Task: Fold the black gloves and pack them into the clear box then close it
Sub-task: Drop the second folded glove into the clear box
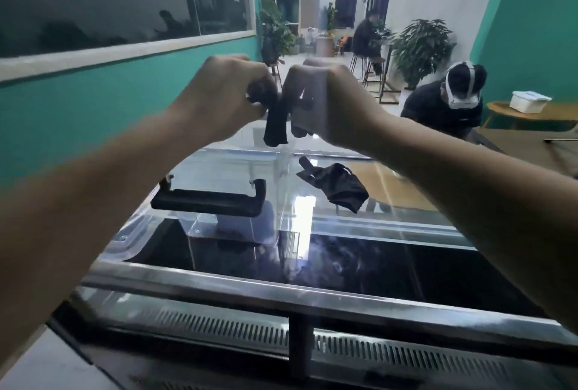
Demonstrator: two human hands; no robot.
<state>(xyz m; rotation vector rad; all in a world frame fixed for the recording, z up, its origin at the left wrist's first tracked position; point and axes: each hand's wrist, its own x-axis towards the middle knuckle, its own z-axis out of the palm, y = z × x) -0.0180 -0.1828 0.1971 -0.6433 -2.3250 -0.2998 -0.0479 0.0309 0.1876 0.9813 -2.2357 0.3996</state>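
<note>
Head view has the left hand [225, 92] and right hand [328, 98] both clenched on one glove [275, 126], pinched between them in the air with its loose end hanging down. To fold it well, I would pull the cloth flat, bring the ends together in one crease, and keep the pinch until it is over the box [231, 223]. The box sits below, toward the counter's [375, 252] left edge, and the other glove [337, 186] lies crumpled beneath the right hand, well apart from it.
</note>
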